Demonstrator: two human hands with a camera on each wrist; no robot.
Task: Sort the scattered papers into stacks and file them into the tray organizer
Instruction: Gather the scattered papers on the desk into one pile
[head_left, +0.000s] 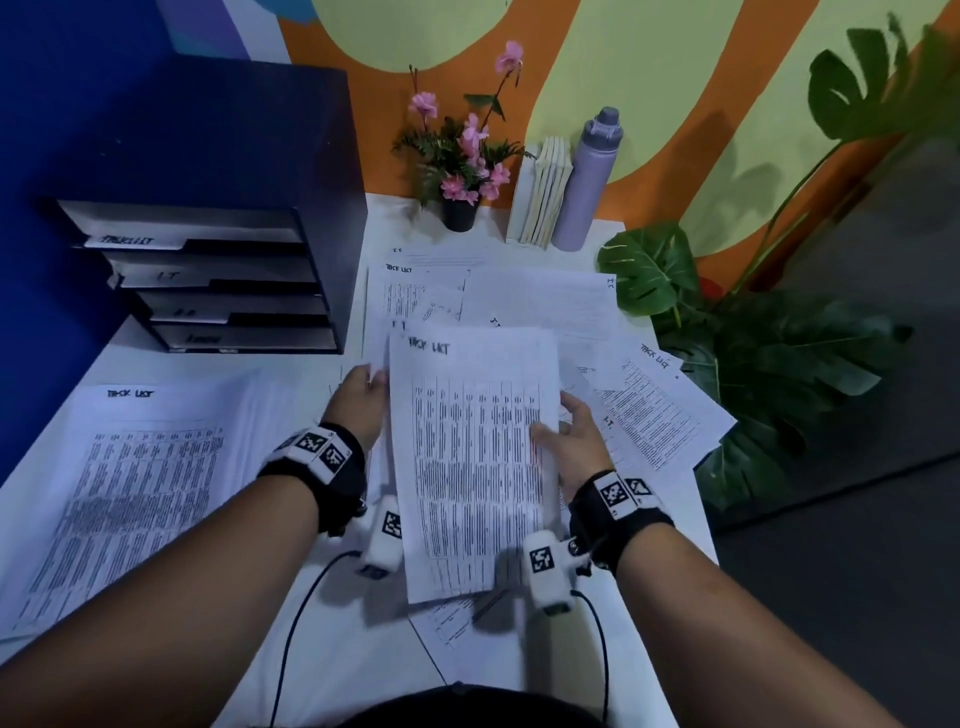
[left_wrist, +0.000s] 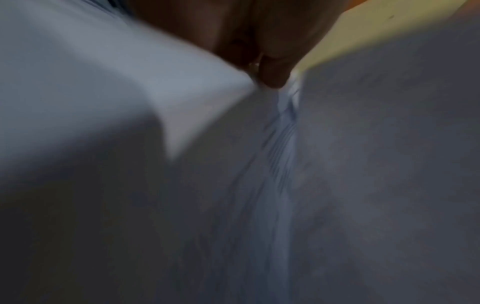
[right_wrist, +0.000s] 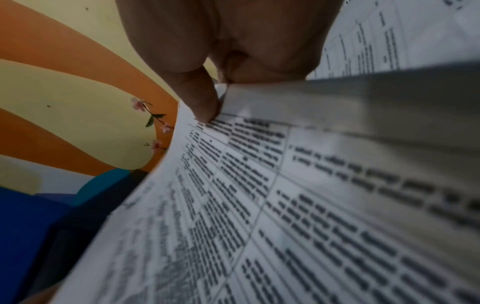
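I held lifted sheet (head_left: 470, 457) up over table (head_left: 156, 353), above loose papers (head_left: 649, 410). Right hand (head_left: 569, 444) pinched its right edge, thumb on top. Left hand (head_left: 358, 397) gripped left edge, maybe more sheets behind; wrist view too blurry to count. Sorted stack (head_left: 124, 483) lay at left, tray organizer (head_left: 218, 270) behind it. Weak pinch could let sheet slip, fall back into mess.

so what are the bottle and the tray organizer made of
Bottle: probably matte-coated metal or plastic; an even lilac surface with no glare, and a darker grey cap. Tray organizer: looks like dark painted wood or board, flat panels with a dull finish, but plastic is possible.
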